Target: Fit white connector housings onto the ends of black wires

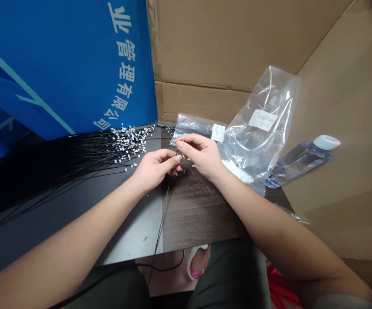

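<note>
My left hand (157, 168) is closed in a pinch on a thin black wire (165, 210) that hangs down past the table's front edge. Just above it, my right hand (202, 154) pinches the upper end of the same wire between thumb and forefinger. Whatever small part may sit at that tip is covered by the fingers. To the left lies a large bundle of black wires (86, 150) with small white connectors (129, 139) on their ends. Beyond the right hand is a clear bag (260, 137) with small white pieces (239, 171) at its bottom.
A smaller labelled clear bag (194, 124) lies at the back. At the right, a water bottle (302, 159) leans against the cardboard wall (343, 128). A blue printed panel (60, 64) stands behind the wires. Tiny scraps dot the wooden tabletop (202, 219).
</note>
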The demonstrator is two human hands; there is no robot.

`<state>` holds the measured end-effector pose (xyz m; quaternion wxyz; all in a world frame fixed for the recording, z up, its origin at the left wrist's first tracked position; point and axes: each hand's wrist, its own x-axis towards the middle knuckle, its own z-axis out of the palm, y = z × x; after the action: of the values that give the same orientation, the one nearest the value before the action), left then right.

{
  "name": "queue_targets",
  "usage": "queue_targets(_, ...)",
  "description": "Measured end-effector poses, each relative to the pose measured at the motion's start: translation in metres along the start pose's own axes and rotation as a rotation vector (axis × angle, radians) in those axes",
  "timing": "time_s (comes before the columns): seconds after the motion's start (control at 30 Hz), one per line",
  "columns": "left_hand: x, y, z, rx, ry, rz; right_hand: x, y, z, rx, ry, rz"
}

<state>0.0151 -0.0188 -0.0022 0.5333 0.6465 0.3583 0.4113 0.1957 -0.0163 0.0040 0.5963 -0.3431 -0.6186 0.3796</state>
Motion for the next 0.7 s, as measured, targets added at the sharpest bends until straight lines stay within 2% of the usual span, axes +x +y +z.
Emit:
queue_targets(0.17,0.001,0.001,-0.001,0.023,0.018,0.019,-0.004,-0.004,-0.001,-0.204,-0.012,-0.158)
queue_targets(0.33,0.001,0.002,-0.001,0.023,-0.007,0.024,-0.006,-0.009,-0.002,-0.324,-0.041,-0.242)
queue_targets(0.5,0.0,0.0,-0.001,0.02,-0.079,0.033,-0.007,-0.01,-0.001,-0.379,-0.033,-0.301)
queue_targets(0.7,-0.002,0.0,0.0,-0.009,-0.137,0.027,-0.007,-0.014,0.001,-0.393,-0.021,-0.304)
